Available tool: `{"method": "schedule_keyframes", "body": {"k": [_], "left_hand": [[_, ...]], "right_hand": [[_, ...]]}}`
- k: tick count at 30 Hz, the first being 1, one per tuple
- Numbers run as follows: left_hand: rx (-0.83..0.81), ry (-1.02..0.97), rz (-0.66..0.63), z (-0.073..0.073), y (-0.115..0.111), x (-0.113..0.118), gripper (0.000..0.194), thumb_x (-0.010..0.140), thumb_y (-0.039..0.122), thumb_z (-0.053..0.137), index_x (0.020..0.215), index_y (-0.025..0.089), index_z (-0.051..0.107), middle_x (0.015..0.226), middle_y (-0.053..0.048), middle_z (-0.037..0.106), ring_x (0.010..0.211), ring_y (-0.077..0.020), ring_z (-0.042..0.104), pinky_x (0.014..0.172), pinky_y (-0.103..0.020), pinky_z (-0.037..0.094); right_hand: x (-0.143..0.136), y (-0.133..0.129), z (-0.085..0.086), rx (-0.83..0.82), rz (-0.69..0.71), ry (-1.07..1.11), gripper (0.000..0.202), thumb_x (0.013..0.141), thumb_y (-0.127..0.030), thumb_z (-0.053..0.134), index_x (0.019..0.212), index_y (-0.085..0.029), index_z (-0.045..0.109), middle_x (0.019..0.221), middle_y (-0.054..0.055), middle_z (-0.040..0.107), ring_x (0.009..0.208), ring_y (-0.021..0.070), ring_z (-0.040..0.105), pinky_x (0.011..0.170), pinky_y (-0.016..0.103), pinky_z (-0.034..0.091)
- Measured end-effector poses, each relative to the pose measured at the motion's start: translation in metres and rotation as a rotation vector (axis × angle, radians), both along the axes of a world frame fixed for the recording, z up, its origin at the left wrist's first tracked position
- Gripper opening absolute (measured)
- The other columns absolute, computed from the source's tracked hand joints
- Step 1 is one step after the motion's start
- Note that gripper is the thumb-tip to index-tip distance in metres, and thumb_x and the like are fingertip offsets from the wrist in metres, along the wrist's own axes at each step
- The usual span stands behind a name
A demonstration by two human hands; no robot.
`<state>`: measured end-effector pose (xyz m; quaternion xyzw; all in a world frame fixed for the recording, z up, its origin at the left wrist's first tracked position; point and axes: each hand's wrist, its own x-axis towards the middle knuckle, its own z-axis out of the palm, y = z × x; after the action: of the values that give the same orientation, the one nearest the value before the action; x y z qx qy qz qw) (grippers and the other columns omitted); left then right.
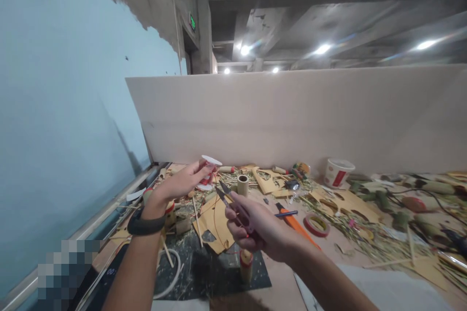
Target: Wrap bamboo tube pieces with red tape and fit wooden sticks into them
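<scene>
A tan worktop (279, 277) spreads beneath both hands, strewn with straw-like scraps. On it, below and nearer the wearer than either grip, lies a flat black mat (199, 277). A creased yellow sheet with cut-outs (224, 218) sits between the grips and lower, partly over the mat. To the right of the right grip is an orange, long-bodied tool (297, 226).

The right grip (260, 226) is closed around the pinkish handles of dark-bladed scissors (222, 196). Their long axis slants forward and leftward from it, the tips pointing towards the left grip (188, 177), and the blades look slightly parted. The left grip is closed on a white-flanged spool of red thread (212, 161), which lies forward and left of the right grip, just beyond the scissor tips.

Just under the right grip, nearer the wearer, a short bamboo piece with a red band (246, 269) stands upright on the mat. Smallest is a thin red thread (215, 216), which drops from near the spool and curves towards the bamboo piece. Its upper stretch runs roughly towards the wearer, across the line of the scissors; their tips are its nearest neighbour, though I cannot tell whether they touch it.
</scene>
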<state>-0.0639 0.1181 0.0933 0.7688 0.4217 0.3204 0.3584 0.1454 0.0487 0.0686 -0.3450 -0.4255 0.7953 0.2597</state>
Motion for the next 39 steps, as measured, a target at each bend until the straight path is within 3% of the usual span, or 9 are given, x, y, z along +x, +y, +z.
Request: {"method": "schedule_keyframes", "body": {"k": [4,8,15,21,25,30,35,39], "left_hand": [[-0.009,0.012,-0.015,-0.003,0.001,-0.002,0.046,0.095,0.060,0.040,0.100,0.017,0.059,0.084,-0.003,0.061,0.073,-0.0160,0.052,0.069,-0.028,0.041],[0.018,0.006,-0.029,-0.005,0.001,0.000,0.047,0.095,0.060,0.041,0.100,0.018,0.061,0.085,-0.003,0.062,0.074,-0.0160,0.053,0.071,-0.028,0.042],[0.018,-0.078,-0.063,-0.008,0.004,0.000,0.046,0.095,0.058,0.044,0.112,0.020,0.064,0.086,-0.004,0.065,0.074,-0.0172,0.054,0.069,-0.027,0.042],[0.009,-0.071,-0.038,-0.003,-0.003,0.000,0.045,0.096,0.056,0.045,0.116,0.021,0.064,0.092,-0.005,0.066,0.082,-0.0191,0.057,0.073,-0.028,0.044],[-0.052,-0.100,-0.054,-0.002,-0.006,0.002,0.047,0.096,0.057,0.045,0.121,0.021,0.061,0.098,-0.005,0.066,0.085,-0.0185,0.057,0.075,-0.029,0.044],[-0.147,-0.187,-0.122,-0.009,-0.002,0.000,0.052,0.094,0.062,0.045,0.121,0.020,0.060,0.093,-0.006,0.066,0.080,-0.0182,0.058,0.072,-0.031,0.045],[-0.218,-0.250,-0.100,-0.014,0.001,-0.001,0.056,0.091,0.064,0.050,0.121,0.018,0.059,0.101,-0.009,0.067,0.079,-0.0175,0.059,0.069,-0.030,0.045],[-0.280,-0.369,-0.137,-0.013,-0.003,0.001,0.050,0.089,0.058,0.058,0.118,0.017,0.061,0.104,-0.010,0.069,0.082,-0.0181,0.061,0.073,-0.029,0.046]], "right_hand": [[-0.007,0.000,-0.002,-0.002,-0.050,0.015,0.047,0.103,-0.054,0.021,0.071,-0.022,0.036,0.047,-0.009,0.031,0.039,0.0056,0.011,0.039,0.018,0.004],[-0.007,0.003,-0.005,-0.018,-0.013,0.068,0.048,0.102,-0.056,0.022,0.071,-0.022,0.035,0.046,-0.010,0.029,0.037,0.0057,0.011,0.037,0.019,0.003],[-0.008,0.001,-0.008,0.017,-0.038,0.171,0.044,0.104,-0.050,0.021,0.078,-0.022,0.043,0.041,-0.010,0.031,0.033,0.0060,0.013,0.036,0.019,0.007],[-0.007,0.001,-0.010,0.035,-0.025,0.225,0.044,0.105,-0.048,0.021,0.083,-0.022,0.049,0.039,-0.010,0.032,0.032,0.0065,0.014,0.035,0.018,0.009],[-0.008,0.001,-0.010,0.044,-0.035,0.246,0.042,0.105,-0.045,0.020,0.091,-0.022,0.052,0.040,-0.011,0.031,0.031,0.0069,0.014,0.034,0.018,0.008],[-0.008,0.001,-0.006,-0.047,0.027,0.301,0.037,0.103,-0.039,0.022,0.081,-0.022,0.047,0.044,-0.010,0.030,0.033,0.0063,0.012,0.035,0.017,0.007],[-0.008,0.002,-0.005,-0.108,0.023,0.320,0.036,0.100,-0.036,0.021,0.077,-0.022,0.044,0.041,-0.010,0.028,0.033,0.0069,0.010,0.034,0.018,0.005],[-0.010,0.001,-0.008,-0.099,0.006,0.337,0.043,0.102,-0.040,0.017,0.074,-0.022,0.044,0.039,-0.010,0.027,0.031,0.0074,0.010,0.034,0.019,0.005]]}}
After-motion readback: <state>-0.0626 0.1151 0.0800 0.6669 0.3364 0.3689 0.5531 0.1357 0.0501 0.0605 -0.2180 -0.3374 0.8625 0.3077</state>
